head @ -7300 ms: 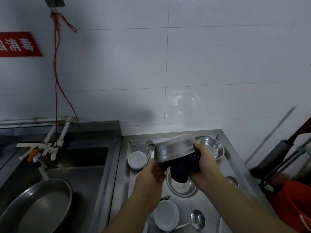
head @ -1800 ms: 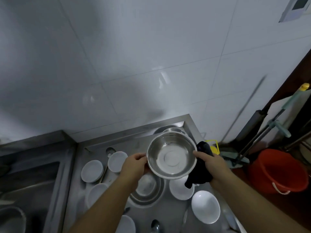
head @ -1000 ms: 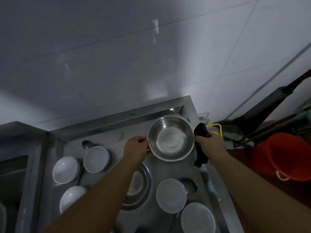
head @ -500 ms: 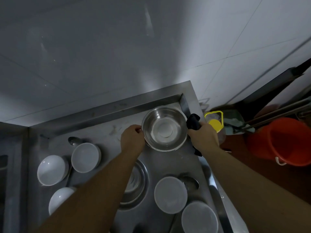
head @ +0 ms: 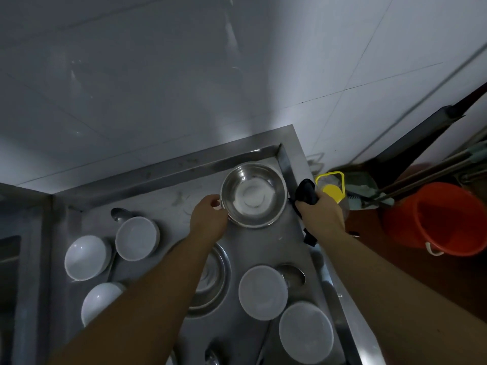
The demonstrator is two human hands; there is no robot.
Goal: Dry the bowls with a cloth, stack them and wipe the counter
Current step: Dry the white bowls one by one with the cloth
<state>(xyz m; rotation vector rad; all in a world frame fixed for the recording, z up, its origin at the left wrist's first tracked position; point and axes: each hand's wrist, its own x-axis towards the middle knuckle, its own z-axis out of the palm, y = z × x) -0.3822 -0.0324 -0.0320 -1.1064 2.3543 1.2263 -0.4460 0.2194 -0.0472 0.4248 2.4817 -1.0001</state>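
Left hand (head: pixel 209 219) pinches steel bowl (head: pixel 253 194) rim at counter (head: pixel 168 180) corner; right hand (head: pixel 320 214) grips dark cloth (head: pixel 305 192). Risk: one-sided hold tips bowl.

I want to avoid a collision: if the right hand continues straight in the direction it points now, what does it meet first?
Probably the yellow-lidded container just beyond the counter's raised edge. The right hand, gripping the dark cloth, points toward it; depth is unclear.
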